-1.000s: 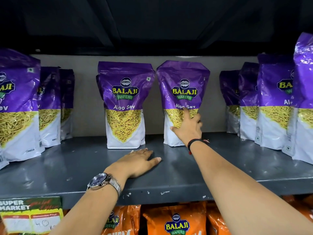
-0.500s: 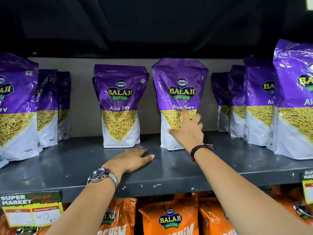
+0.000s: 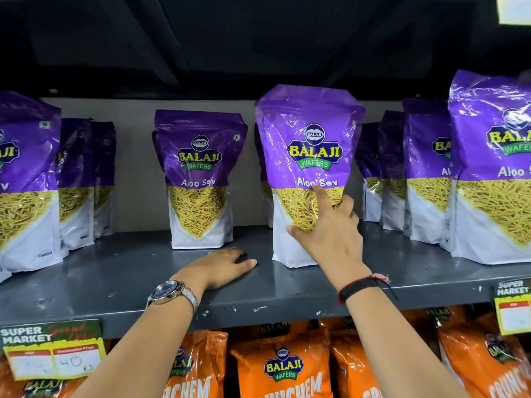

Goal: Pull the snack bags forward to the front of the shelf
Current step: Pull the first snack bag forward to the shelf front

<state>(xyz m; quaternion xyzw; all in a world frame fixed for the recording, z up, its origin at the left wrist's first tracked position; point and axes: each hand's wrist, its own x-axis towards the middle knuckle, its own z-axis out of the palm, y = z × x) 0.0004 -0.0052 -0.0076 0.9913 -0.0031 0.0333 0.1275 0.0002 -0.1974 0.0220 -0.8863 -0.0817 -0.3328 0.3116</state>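
Right hand wraps the lower right side of the purple Aloo Sev bag, fingers round its edge, index finger up the front. That bag stands upright near the front of the grey shelf. Left hand lies flat and empty at its 8 o'clock. A second purple bag stands further back at 9 o'clock.

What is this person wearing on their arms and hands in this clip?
Both forearms are bare, with no sleeves in view. The left wrist carries a wristwatch with a round dark-blue face, silver case and silver metal band. The right wrist has a black band with red and pink thread ends trailing from it. No gloves are visible, and I cannot make out any rings.
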